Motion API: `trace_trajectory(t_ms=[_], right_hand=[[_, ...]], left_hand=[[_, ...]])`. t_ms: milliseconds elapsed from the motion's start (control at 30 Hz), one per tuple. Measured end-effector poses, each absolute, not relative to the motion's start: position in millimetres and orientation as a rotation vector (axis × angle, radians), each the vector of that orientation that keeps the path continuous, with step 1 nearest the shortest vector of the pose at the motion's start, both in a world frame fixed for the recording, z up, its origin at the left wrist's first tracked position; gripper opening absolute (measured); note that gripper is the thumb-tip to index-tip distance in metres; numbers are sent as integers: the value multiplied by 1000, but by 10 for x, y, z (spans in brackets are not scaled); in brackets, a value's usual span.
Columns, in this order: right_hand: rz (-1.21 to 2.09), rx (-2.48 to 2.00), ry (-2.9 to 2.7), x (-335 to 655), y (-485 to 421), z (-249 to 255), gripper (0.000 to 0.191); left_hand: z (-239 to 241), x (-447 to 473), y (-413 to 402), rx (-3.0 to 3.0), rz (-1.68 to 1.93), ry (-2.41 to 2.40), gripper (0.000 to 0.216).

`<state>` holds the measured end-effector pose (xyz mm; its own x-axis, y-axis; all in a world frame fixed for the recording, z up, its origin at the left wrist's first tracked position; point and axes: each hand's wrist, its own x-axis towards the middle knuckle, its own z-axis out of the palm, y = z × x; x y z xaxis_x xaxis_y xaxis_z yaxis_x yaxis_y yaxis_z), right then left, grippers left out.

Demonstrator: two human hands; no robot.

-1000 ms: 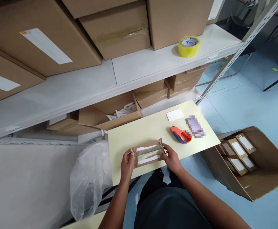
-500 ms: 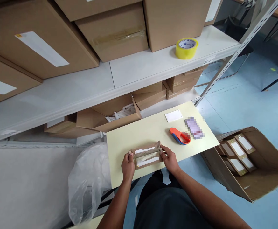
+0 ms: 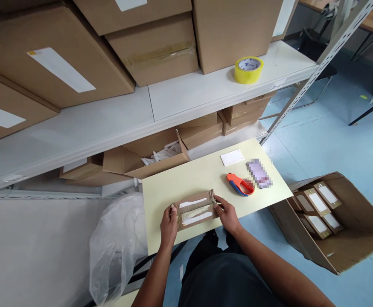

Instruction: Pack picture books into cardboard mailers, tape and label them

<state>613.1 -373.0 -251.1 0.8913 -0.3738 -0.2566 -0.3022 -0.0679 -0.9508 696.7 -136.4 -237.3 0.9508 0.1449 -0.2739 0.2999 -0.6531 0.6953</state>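
A small flat brown cardboard box (image 3: 195, 209) with white labels and clear tape lies on the pale yellow table (image 3: 180, 181) near its front edge. My left hand (image 3: 169, 222) grips the box's left end with curled fingers. My right hand (image 3: 226, 213) holds its right end, fingers pinched at the upper right corner.
An orange and blue tape cutter (image 3: 240, 184), a white card (image 3: 232, 157) and a blurred flat item (image 3: 258, 172) lie on the table's right part. A yellow tape roll (image 3: 248, 69) sits on the white shelf (image 3: 186, 91) among big cartons. An open carton (image 3: 336, 221) of small boxes stands on the floor at right; a clear plastic bag (image 3: 118, 243) hangs at left.
The view has shifted slightly. Both hands stay on the small box, which has barely moved.
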Motion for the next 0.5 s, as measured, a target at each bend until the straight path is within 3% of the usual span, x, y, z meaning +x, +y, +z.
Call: trace_trajectory(t_ms=[133, 267, 500], right_hand=[[-169, -1775, 483, 6225, -3971, -2516, 43], [-288, -2152, 576, 6226, -4462, -2617, 44], [47, -2561, 628, 6216, -4895, -2730, 42]], left_hand=[[-2255, 6972, -1362, 2309, -191, 282, 48], [-2090, 6949, -1448, 2487, 30, -81, 61], [-2002, 7004, -1680, 2589, 18, -656, 44]])
